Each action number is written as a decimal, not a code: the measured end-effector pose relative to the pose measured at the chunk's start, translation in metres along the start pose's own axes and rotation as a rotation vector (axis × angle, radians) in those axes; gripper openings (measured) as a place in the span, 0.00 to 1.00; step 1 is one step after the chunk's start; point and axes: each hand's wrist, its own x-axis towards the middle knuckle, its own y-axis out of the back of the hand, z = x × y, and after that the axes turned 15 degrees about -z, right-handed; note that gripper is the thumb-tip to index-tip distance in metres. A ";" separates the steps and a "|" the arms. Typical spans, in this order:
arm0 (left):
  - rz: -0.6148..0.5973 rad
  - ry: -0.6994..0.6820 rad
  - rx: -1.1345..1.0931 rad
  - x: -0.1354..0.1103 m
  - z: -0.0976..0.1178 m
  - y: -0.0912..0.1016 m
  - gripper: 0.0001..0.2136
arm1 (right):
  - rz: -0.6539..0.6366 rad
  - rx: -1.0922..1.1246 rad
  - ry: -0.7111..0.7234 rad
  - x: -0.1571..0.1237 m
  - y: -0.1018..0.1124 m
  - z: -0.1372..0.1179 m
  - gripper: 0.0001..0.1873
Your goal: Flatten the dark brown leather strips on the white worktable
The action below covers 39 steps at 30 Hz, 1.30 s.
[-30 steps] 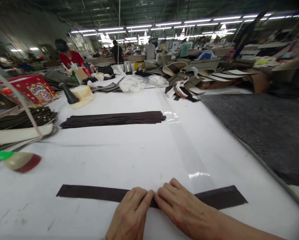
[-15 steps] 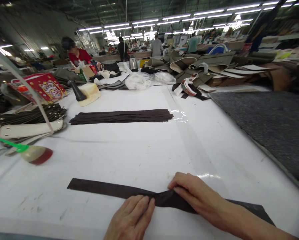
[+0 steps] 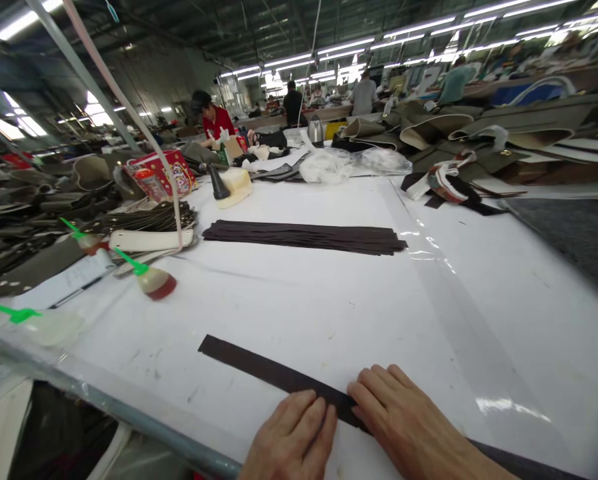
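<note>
Strip: long flat dark brown strip (image 3: 259,363), matte suede-like, lying near the front edge of the white table (image 3: 303,300).
Hands: left hand (image 3: 293,440) and right hand (image 3: 403,427) lying flat side by side, fingers pressing down on the strip, gripping nothing.
Stack: matching dark strips (image 3: 303,237) sitting piled further back.
Bottle: squeezy glue bottle (image 3: 151,280), green nozzle, lying on its side, reddish stuff sitting inside.

Both hands bare: no gloves, rings, watch or wristband visible on left hand (image 3: 291,440) or right hand (image 3: 403,427). Right forearm is uncovered as far as it shows, no sleeve or cuff in view; left is cut off at the wrist by the frame edge. Nails short and unpainted, fingers broad; both sit at the near edge of the white worktop (image 3: 299,300).
</note>
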 end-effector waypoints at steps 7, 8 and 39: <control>-0.045 -0.027 0.020 -0.005 -0.003 -0.001 0.16 | -0.130 0.390 -0.248 0.000 0.019 0.006 0.11; -0.040 -0.023 0.020 -0.005 -0.003 -0.001 0.16 | -0.175 0.468 -0.307 0.000 0.023 0.007 0.11; -0.263 0.004 -0.036 -0.014 -0.035 0.011 0.18 | -0.207 0.081 0.119 0.003 0.017 -0.001 0.10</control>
